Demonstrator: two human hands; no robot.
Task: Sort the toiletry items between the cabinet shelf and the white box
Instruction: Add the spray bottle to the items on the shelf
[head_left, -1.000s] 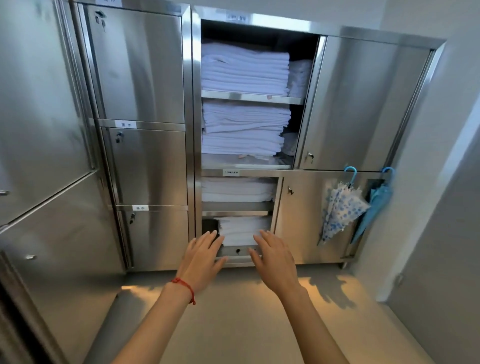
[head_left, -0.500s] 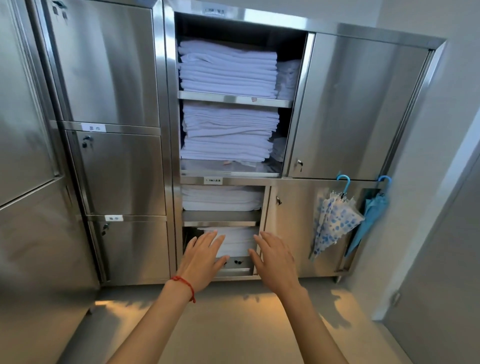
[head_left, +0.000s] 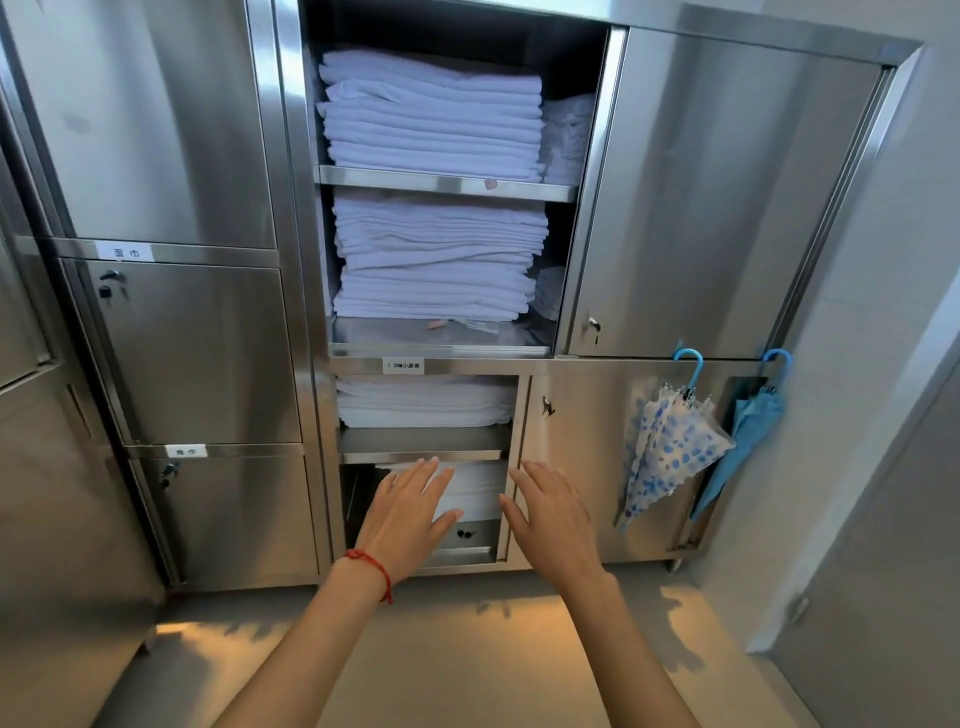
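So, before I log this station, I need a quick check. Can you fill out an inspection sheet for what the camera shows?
Surface: grey floor, bare where visible.
Job's things: no toiletry items or white box seen; open steel cabinet holds folded white linens on four shelves.
Clutter: two umbrellas hang from the cabinet's right side.
Hands: left hand and right hand open, fingers straight, before the lowest shelf, holding nothing.
Cables: nothing seen.
Surroundings: closed labelled steel doors left; pale wall right.

Head cam: forward-down, close to steel cabinet (head_left: 727, 182).
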